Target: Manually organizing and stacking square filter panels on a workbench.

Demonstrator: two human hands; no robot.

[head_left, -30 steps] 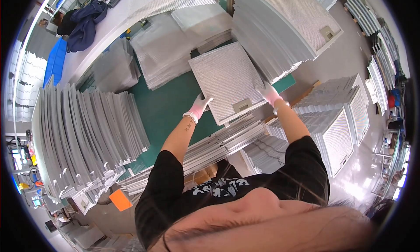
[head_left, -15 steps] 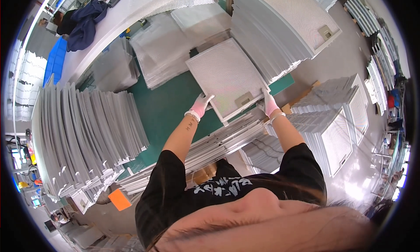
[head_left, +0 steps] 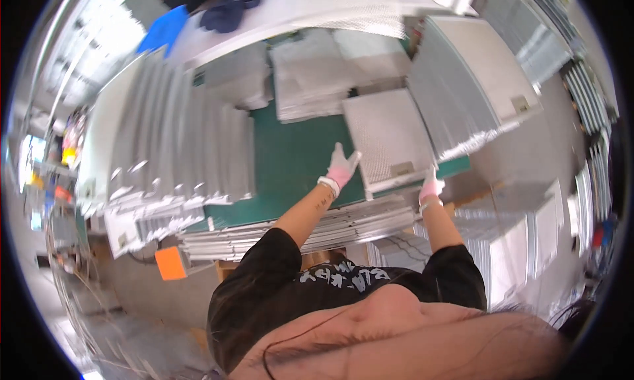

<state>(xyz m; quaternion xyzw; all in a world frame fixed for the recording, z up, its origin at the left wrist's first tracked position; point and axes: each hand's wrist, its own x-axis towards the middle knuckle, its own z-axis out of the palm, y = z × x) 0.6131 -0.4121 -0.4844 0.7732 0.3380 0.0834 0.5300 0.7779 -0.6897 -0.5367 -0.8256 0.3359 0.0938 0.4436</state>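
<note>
A framed metal mesh filter panel (head_left: pixel 386 132) lies flat on the green tabletop (head_left: pixel 290 155), with a small rectangular latch plate near its front edge. Left of it is my left hand (head_left: pixel 340 167), in a white and pink glove, thumb and fingers spread and holding nothing. My right hand (head_left: pixel 432 186), gloved alike, is by the panel's front right corner with its fingers stretched out. Whether its fingertips touch the frame is hard to tell. Close by on the right rises a tall stack of similar panels (head_left: pixel 456 83).
A long row of upright panels (head_left: pixel 172 136) fills the left side. Thin mesh sheets (head_left: pixel 310 69) lie in piles behind. Stacked frames (head_left: pixel 330 228) run along the table's front edge. An orange block (head_left: pixel 171 263) is at lower left, a blue bin (head_left: pixel 165 30) at far left.
My left hand has come off the panel's left edge and opened. My right hand has loosened from its corner. The panel now lies squarer beside the tall stack; the whole view has turned.
</note>
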